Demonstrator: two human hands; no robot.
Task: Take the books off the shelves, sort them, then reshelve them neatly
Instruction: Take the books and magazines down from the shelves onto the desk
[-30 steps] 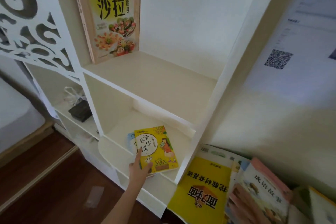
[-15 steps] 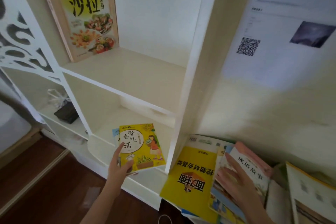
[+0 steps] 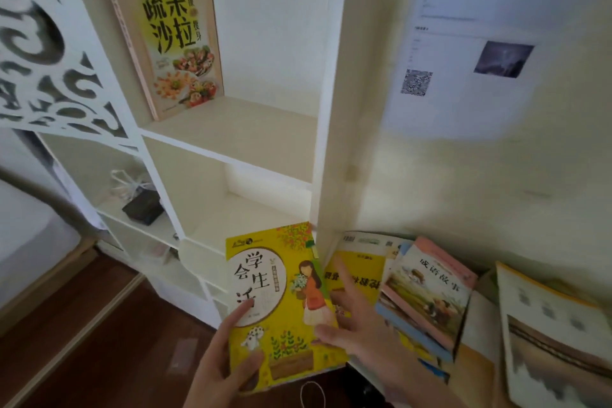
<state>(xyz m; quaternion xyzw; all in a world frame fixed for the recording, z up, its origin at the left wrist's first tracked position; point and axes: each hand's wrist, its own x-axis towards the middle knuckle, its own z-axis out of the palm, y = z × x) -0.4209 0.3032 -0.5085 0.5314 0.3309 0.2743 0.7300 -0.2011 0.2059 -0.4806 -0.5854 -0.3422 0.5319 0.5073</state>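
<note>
My left hand (image 3: 225, 364) grips the lower left corner of a yellow book with a girl on its cover (image 3: 281, 305), lifted out in front of the lower shelf (image 3: 245, 219). My right hand (image 3: 357, 325) has spread fingers that touch the book's right edge. A tall cookbook with salad photos (image 3: 175, 43) leans upright at the left of the upper shelf (image 3: 238, 129). To the right lies a pile of books: a yellow one (image 3: 361, 272) underneath and a pink-edged storybook (image 3: 430, 291) on top.
A white bookcase upright (image 3: 331, 109) divides the shelves from the pile. A larger pale book (image 3: 556, 341) lies at the far right. A black box with a white cable (image 3: 142, 205) sits in the left compartment. Dark wood floor (image 3: 82, 325) is below left. Papers with a QR code (image 3: 417, 83) hang on the wall.
The yellow book has come off the lower shelf towards me in my left hand. My right hand has left the storybook pile and moved over to the yellow book's right edge.
</note>
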